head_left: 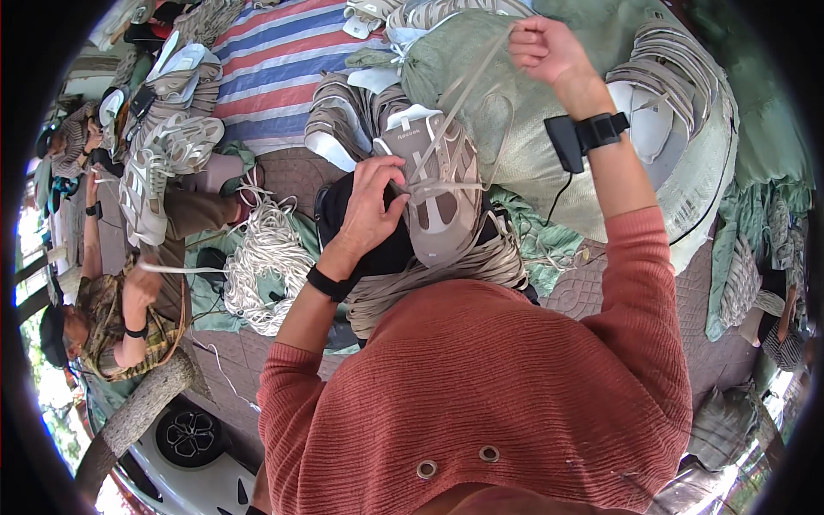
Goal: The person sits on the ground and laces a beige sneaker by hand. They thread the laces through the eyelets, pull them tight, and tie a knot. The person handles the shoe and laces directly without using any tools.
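A grey-beige sneaker upper (442, 227) lies in my lap, its rounded end toward me. A flat beige shoelace (468, 88) runs up from it to my right hand (541, 53), which is raised far out to the right. That hand's fingers are closed on the lace. My left hand (371, 206) rests at the upper's left edge, with curled fingers and thumb gripping it near the lacing. A lace also lies across the upper's middle. Beneath it, a thick bundle of beige laces (378, 305) covers my lap.
Stacked sneaker uppers (335, 120) stand just beyond my lap. A large pale green sack (549, 172) bulges at the right, with more uppers (665, 94) on it. A striped sheet (275, 73) spreads beyond. White laces (266, 257) are heaped at the left, near a co-worker (129, 318) handling laces.
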`<state>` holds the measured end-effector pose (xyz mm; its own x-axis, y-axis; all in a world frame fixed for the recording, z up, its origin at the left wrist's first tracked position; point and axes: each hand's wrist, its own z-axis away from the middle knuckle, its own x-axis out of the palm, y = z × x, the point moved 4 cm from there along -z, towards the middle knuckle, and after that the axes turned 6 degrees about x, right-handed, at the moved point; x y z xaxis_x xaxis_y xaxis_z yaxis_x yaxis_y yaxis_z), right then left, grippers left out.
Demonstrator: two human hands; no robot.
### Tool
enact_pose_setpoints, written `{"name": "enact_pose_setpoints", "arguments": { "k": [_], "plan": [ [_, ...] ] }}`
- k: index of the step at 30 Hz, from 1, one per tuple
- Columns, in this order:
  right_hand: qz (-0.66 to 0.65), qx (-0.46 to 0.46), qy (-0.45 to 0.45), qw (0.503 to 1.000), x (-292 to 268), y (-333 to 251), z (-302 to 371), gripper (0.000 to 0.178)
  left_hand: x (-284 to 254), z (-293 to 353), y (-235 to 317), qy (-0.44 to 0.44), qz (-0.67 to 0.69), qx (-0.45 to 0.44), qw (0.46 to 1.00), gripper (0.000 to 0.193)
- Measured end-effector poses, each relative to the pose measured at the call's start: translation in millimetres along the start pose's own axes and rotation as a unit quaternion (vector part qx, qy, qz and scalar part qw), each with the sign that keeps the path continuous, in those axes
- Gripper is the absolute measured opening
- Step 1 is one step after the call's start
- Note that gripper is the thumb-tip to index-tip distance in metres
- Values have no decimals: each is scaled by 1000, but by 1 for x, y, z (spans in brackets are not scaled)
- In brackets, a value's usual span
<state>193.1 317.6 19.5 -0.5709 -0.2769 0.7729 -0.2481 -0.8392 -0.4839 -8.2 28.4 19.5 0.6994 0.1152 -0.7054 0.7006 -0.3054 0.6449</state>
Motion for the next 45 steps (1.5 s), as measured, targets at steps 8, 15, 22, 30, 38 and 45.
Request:
{"name": "enact_pose_setpoints", "arguments": {
  "k": [8, 15, 22, 30, 38, 45],
  "plan": [
    [527, -170, 253, 793, 22, 46, 44, 21, 4, -4, 13, -11, -82, 21, 996, 30],
    [627, -161, 67, 759, 35, 137, 59, 16, 0, 4, 8, 15, -78, 38, 996, 24],
    [755, -291, 26, 587, 71, 161, 56, 11, 13, -3, 30, 5, -209, 112, 971, 17],
    [810, -192, -36, 552, 69, 174, 40, 15, 7, -7, 2, -144, 33, 7, 989, 13],
    [778, -138, -60, 610, 64, 172, 34, 16, -7, -23, 4, -119, -89, 63, 987, 20],
    [779, -125, -51, 612, 63, 171, 28, 20, -28, -12, -13, -72, -22, 4, 997, 26]
  ]
}}
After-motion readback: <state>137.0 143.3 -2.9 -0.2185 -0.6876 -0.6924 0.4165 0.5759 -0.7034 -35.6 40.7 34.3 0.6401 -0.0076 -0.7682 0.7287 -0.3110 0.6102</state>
